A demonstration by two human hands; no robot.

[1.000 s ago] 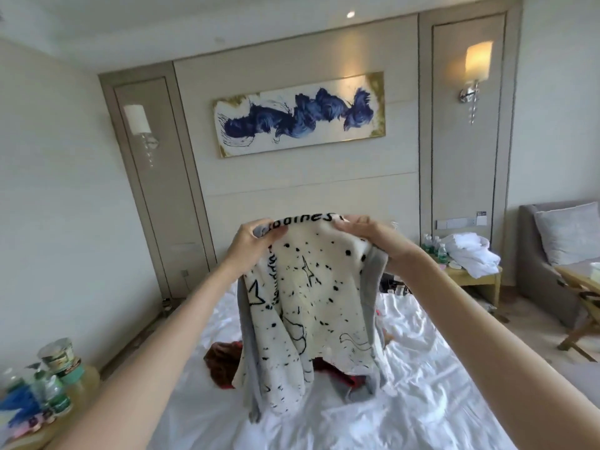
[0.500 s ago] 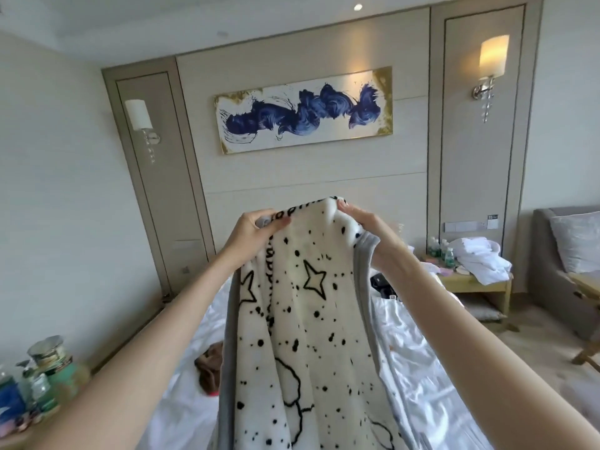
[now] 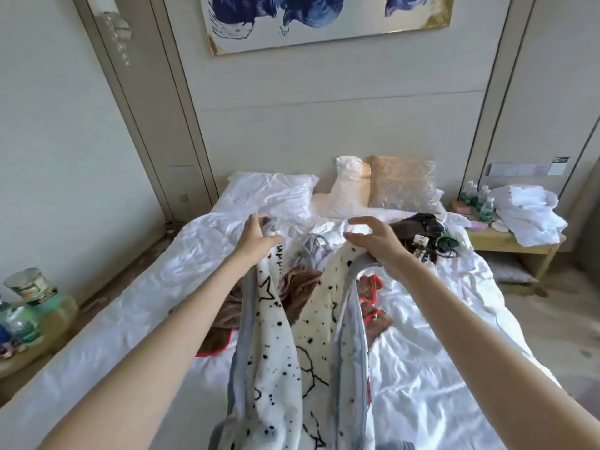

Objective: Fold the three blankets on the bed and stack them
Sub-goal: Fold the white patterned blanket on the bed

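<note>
Reaching out over the bed [image 3: 130, 303], two bare arms hold up one white blanket [image 3: 276, 339] speckled with black dots and stars, grey on its back. It hangs above the middle of the bed and trails toward the bed's foot. The left hand [image 3: 256, 237] grips one top corner, fingers curled round the cloth. The right hand [image 3: 373, 241] sits at the other top edge, thumb and fingers curved apart with nothing between them; whether it pinches the cloth I cannot tell. One brown blanket [image 3: 300, 280] with red trim lies crumpled on the middle of the bed, under the white one. One pale grey cloth [image 3: 311, 251] lies bunched nearer the bed's head. At the head are a flat white pillow [image 3: 272, 190], a propped white pillow [image 3: 350, 186] and one beige cushion [image 3: 402, 185]. Just beside the bed on the right stands one bedside table [image 3: 506, 246] bearing a white robe [image 3: 529, 212].
</note>
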